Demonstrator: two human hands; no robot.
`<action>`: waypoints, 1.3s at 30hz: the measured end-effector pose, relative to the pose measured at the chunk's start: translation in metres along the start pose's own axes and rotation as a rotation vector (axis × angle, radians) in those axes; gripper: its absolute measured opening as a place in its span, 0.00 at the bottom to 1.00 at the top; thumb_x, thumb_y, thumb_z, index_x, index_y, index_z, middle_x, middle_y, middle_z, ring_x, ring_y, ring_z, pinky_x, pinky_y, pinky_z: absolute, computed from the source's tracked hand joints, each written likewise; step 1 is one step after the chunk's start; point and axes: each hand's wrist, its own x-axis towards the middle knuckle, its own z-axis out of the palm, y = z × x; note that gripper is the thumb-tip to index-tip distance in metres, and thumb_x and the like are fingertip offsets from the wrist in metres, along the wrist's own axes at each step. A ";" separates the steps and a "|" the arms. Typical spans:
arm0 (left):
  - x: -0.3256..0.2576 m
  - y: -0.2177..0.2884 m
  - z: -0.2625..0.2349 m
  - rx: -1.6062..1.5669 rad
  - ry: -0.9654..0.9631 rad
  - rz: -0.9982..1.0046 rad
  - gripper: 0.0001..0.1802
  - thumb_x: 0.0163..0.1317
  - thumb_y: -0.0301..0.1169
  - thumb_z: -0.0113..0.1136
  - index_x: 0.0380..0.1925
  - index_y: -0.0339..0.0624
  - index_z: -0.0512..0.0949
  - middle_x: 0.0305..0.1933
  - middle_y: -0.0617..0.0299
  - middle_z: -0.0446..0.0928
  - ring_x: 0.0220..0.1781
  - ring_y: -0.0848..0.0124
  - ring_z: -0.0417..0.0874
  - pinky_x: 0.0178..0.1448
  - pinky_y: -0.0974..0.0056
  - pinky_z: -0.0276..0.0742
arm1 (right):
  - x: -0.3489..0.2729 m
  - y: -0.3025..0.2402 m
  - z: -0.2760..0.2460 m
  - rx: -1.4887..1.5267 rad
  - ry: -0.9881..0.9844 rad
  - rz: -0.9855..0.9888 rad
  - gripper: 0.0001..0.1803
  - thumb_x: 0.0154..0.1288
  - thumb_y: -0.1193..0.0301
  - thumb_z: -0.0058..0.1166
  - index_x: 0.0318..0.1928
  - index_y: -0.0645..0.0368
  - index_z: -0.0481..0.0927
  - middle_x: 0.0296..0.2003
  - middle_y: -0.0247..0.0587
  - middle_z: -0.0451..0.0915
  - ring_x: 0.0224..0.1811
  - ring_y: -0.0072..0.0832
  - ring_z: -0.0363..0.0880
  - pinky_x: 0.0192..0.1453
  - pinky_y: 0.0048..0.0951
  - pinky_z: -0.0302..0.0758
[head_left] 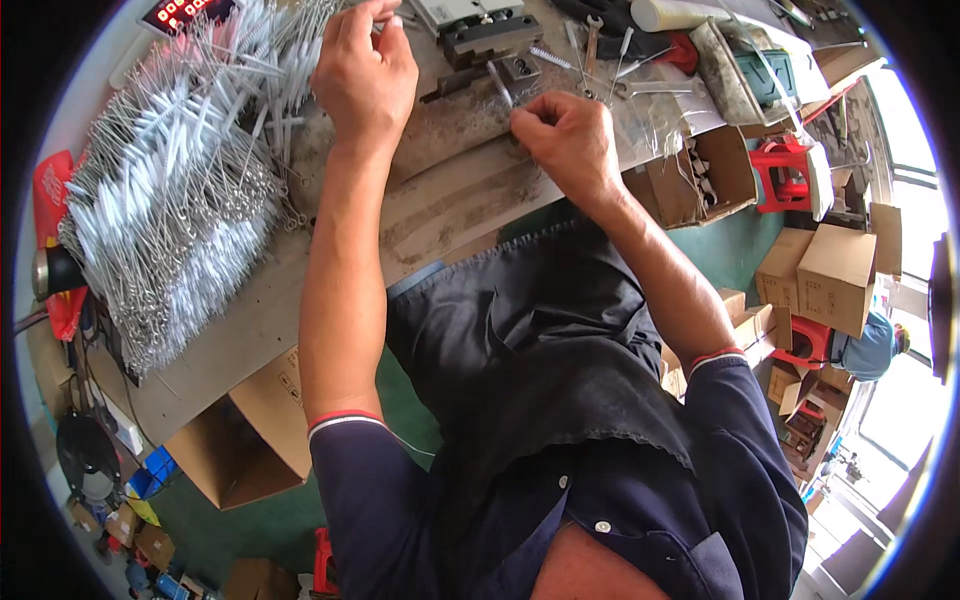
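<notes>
Fingers of the right hand (565,135) are pinching one thin wire piece (499,83) at the metal fixture (480,35); left hand (365,70) is curling there; the counter's (450,200) big wire heap (190,180) is looking largely unworked.

The heap of wire pins (180,190) is silvery white with grey looped ends. The counter (450,210) is pale grey-brown, streaked with darker smudges. The metal block (480,35) is dark grey under a lighter silver top. The apron (540,340) is black and the polo shirt (740,470) navy, its sleeve cuffs banded red and white. The stool (785,170) is bright red, the cardboard boxes (835,270) tan, and the floor (730,245) green.
</notes>
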 end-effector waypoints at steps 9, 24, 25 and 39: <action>-0.005 0.007 0.002 0.003 -0.066 -0.124 0.11 0.64 0.21 0.65 0.46 0.43 0.82 0.40 0.55 0.85 0.39 0.59 0.87 0.45 0.57 0.82 | 0.000 -0.001 -0.001 0.015 -0.011 0.058 0.15 0.58 0.64 0.63 0.34 0.65 0.89 0.23 0.45 0.86 0.27 0.25 0.84 0.38 0.31 0.81; -0.005 0.001 0.007 0.068 -0.086 -0.131 0.09 0.66 0.26 0.65 0.45 0.46 0.82 0.40 0.56 0.87 0.39 0.57 0.89 0.44 0.55 0.82 | -0.001 -0.011 -0.007 0.060 -0.052 0.072 0.12 0.60 0.65 0.63 0.30 0.63 0.89 0.21 0.34 0.85 0.25 0.17 0.80 0.34 0.25 0.77; -0.005 0.001 0.007 0.056 -0.095 -0.137 0.09 0.66 0.26 0.65 0.46 0.46 0.82 0.41 0.56 0.87 0.40 0.57 0.89 0.44 0.55 0.82 | -0.002 -0.011 -0.007 0.058 -0.054 0.069 0.12 0.60 0.65 0.63 0.31 0.63 0.89 0.21 0.33 0.85 0.25 0.17 0.80 0.34 0.25 0.77; -0.003 0.003 0.006 0.077 -0.131 -0.172 0.08 0.68 0.26 0.64 0.46 0.44 0.82 0.41 0.56 0.87 0.41 0.59 0.89 0.45 0.57 0.83 | -0.004 -0.003 0.001 0.049 0.005 0.043 0.13 0.62 0.64 0.64 0.34 0.64 0.88 0.23 0.38 0.85 0.27 0.19 0.80 0.37 0.29 0.79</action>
